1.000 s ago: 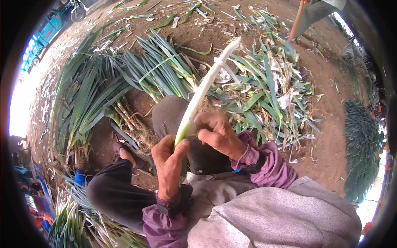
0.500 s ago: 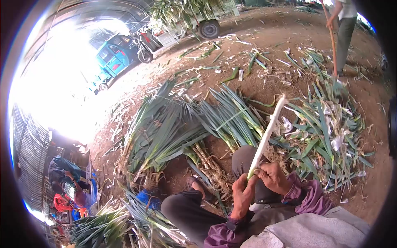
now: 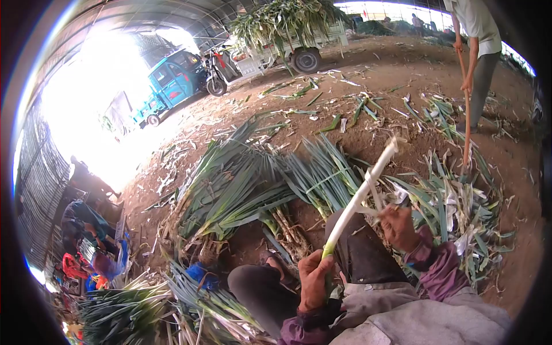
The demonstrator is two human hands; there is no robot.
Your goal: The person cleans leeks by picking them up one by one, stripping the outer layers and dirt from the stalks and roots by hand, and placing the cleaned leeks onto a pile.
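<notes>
My left hand [image 3: 314, 280] is closed around the green part of a leek [image 3: 352, 208], whose long white stalk slants up and to the right, with the root end on top. To the right of the stalk, my right hand [image 3: 398, 229] has its fingers curled on a thin pale strip of outer skin [image 3: 372, 192], which hangs partly loose from the stalk. Beyond my knees lie piles of untrimmed leeks [image 3: 230, 184] with green leaves and brown roots. More leeks [image 3: 123, 307] are bundled at the lower left.
Leaf and skin scraps [image 3: 454, 201] are heaped on the right. A person [image 3: 480, 40] stands there with a long wooden handle [image 3: 464, 103]. Farther back are a blue three-wheeler [image 3: 172, 83] and a loaded cart [image 3: 287, 34]. Another person [image 3: 86, 224] sits at the left.
My right hand has moved away from the left, to the right and up, drawing a strip of skin off the stalk. The left hand has moved slightly left and down with the leek.
</notes>
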